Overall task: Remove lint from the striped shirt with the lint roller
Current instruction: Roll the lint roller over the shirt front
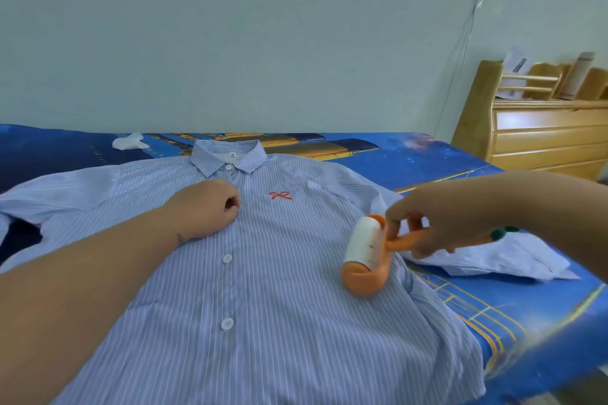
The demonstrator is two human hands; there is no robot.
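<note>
A light blue striped shirt (273,299) lies flat and buttoned on the bed, collar away from me, with a small red bow stitched on its chest. My left hand (205,204) rests as a loose fist on the shirt just below the collar, pressing the cloth down. My right hand (441,220) grips the orange handle of a lint roller (363,250). Its white sticky roll and orange guard sit on the shirt's right side, near the armhole. A few dark specks show on the roll.
The bed (513,302) has a blue printed sheet and its right edge runs close to the shirt's hem. Crumpled white paper (126,140) lies near the wall behind the collar. A wooden dresser (543,138) stands at the right.
</note>
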